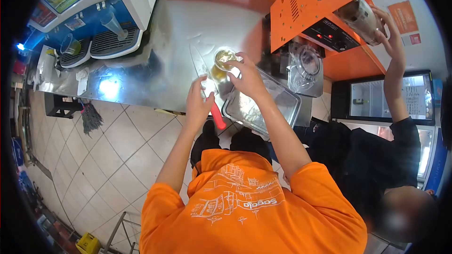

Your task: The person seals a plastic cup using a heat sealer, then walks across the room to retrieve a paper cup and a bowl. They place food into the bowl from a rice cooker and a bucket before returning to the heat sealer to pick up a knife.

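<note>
A clear plastic cup [218,72] with yellow-green contents stands on the steel counter. My right hand [248,79] has its thumb and fingers at the cup's rim, gripping it from the right. My left hand [197,99] is by a knife with a red handle [217,115], its thumb and fingers apart over the base of the blade. The long blade [196,59] points away from me along the counter. Below my right forearm sits a clear rectangular plastic container [285,99].
On the left is a drink dispenser [115,0] with cups on its drip trays. An orange cup-sealing machine [301,9] stands at right, where a co-worker's hand [388,30] touches its metal cylinder. Clear plastic lids or cups [305,66] lie below it.
</note>
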`<action>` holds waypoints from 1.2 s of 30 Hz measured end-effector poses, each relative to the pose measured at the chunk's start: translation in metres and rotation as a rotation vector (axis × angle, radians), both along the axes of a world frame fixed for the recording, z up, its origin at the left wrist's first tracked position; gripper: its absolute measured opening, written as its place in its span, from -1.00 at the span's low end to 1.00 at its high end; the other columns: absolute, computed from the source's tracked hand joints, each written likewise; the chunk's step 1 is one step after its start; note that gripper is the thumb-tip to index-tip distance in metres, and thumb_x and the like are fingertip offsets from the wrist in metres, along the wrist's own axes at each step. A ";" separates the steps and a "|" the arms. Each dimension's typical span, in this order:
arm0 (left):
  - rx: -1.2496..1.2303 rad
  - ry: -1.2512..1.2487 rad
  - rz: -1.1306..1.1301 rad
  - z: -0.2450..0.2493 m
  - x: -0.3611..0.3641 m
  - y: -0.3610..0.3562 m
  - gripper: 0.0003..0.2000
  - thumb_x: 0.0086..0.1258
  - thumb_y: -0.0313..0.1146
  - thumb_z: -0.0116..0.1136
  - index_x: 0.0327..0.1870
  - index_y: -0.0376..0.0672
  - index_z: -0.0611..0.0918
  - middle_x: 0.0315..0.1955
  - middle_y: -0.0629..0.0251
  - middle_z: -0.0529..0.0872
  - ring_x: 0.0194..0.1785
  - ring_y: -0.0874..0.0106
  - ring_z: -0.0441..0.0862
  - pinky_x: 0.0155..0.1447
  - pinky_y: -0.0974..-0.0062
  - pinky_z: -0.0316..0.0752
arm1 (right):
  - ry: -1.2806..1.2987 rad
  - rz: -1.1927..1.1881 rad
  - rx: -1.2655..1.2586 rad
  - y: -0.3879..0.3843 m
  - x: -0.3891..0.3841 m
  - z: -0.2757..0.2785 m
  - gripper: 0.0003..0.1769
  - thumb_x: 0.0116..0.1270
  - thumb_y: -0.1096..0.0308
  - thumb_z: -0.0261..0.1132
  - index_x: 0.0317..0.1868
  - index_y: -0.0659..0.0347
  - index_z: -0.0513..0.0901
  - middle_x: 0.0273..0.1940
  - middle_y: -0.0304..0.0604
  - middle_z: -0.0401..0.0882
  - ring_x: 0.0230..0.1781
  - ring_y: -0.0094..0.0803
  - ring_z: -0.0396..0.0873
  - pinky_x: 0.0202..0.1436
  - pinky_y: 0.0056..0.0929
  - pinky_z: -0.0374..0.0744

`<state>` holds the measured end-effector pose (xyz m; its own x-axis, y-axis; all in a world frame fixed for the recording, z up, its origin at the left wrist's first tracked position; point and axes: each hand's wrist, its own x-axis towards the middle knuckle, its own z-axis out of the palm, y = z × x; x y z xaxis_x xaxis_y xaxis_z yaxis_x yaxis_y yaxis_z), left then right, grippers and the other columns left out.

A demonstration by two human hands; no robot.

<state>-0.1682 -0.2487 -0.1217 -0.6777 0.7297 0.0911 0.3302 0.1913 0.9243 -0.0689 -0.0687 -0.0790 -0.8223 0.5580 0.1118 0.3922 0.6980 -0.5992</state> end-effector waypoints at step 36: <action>0.160 0.028 0.435 -0.009 -0.128 -0.085 -0.28 0.17 -0.43 0.44 0.30 -0.19 0.25 -0.04 -0.25 0.65 0.07 -0.25 0.59 0.09 0.01 0.51 | -0.116 0.290 0.385 -0.163 -0.197 0.008 -0.59 0.25 0.32 0.32 0.05 0.35 0.49 -0.14 0.07 0.69 -0.18 -0.01 0.69 -0.26 -0.09 0.69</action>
